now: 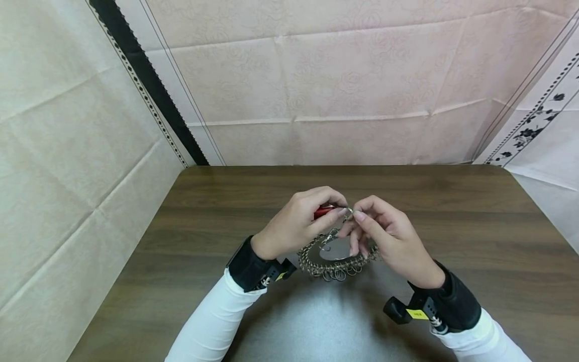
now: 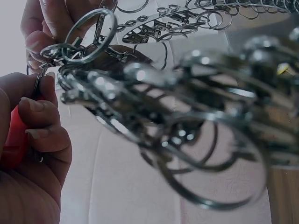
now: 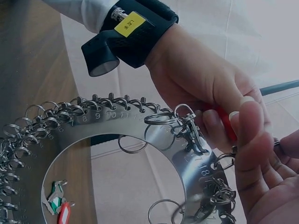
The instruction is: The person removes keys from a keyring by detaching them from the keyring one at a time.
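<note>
In the head view my left hand (image 1: 300,221) grips a red key tag (image 1: 323,211) between thumb and fingers, its small metal ring pointing right. My right hand (image 1: 391,236) pinches at that ring with thumb and index finger, so the fingertips of both hands nearly meet. Below them is a flat round metal key holder (image 1: 332,271), its rim lined with metal clips and split rings. Stamped numbers show on the holder plate (image 3: 112,123) in the right wrist view. Large and blurred in the left wrist view, a split ring (image 2: 210,205) dangles from it. My right hand's lower fingers overlap the holder in the head view.
Through the holder's central hole, the right wrist view shows a green key tag (image 3: 56,201) and another red key tag (image 3: 64,213) on the wooden table (image 1: 226,201). Patterned cloth (image 1: 353,85) hangs behind the table's far edge and along both sides.
</note>
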`<state>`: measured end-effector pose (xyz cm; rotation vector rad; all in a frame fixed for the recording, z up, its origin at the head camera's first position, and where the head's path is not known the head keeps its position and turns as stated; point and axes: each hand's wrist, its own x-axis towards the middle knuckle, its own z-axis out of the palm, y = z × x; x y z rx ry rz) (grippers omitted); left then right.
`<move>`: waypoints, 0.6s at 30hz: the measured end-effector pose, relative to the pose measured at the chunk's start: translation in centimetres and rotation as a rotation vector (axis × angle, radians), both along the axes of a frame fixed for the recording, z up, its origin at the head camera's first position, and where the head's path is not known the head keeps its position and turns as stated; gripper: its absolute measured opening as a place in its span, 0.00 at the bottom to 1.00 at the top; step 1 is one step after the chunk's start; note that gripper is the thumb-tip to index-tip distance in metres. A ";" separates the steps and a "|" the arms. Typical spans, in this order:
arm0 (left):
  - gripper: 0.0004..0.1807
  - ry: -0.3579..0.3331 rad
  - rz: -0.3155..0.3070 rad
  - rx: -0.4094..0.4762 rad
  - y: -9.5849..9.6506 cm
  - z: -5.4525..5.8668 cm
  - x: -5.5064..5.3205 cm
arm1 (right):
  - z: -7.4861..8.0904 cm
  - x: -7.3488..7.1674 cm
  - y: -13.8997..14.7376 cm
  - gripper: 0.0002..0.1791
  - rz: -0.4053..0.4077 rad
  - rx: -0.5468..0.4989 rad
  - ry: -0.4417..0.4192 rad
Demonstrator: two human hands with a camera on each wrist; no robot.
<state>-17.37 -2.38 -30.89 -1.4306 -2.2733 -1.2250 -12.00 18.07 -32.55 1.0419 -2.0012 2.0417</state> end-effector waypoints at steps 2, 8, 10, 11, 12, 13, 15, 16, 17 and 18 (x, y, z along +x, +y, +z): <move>0.05 -0.010 0.002 0.009 0.0 0.1 0.1 | 0.0 0.0 0.0 0.08 0.005 -0.002 0.000; 0.06 -0.051 0.005 0.016 -0.3 0.5 0.1 | -0.1 0.0 -0.1 0.08 0.017 0.000 0.002; 0.06 -0.086 0.011 0.006 -0.4 0.7 0.2 | -0.1 0.0 -0.1 0.07 0.005 0.010 0.002; 0.06 -0.104 0.014 0.000 -0.5 0.7 0.2 | -0.1 0.0 -0.1 0.07 -0.003 0.017 0.000; 0.06 -0.122 0.019 -0.006 -0.6 0.8 0.2 | -0.1 0.1 -0.1 0.07 -0.011 0.024 -0.002; 0.06 -0.139 0.023 -0.012 -0.6 0.8 0.2 | -0.1 0.1 -0.1 0.07 -0.019 0.031 -0.004; 0.06 -0.160 0.032 -0.021 -0.7 0.8 0.2 | -0.2 0.1 0.0 0.07 -0.030 0.043 -0.007; 0.06 -0.164 0.034 -0.023 -0.7 0.9 0.2 | -0.2 0.1 0.0 0.07 -0.033 0.048 -0.007; 0.06 -0.166 0.035 -0.021 -0.7 0.9 0.2 | -0.2 0.1 0.0 0.07 -0.031 0.048 -0.007; 0.06 -0.168 0.035 -0.018 -0.7 0.9 0.2 | -0.2 0.1 0.0 0.07 -0.030 0.049 -0.007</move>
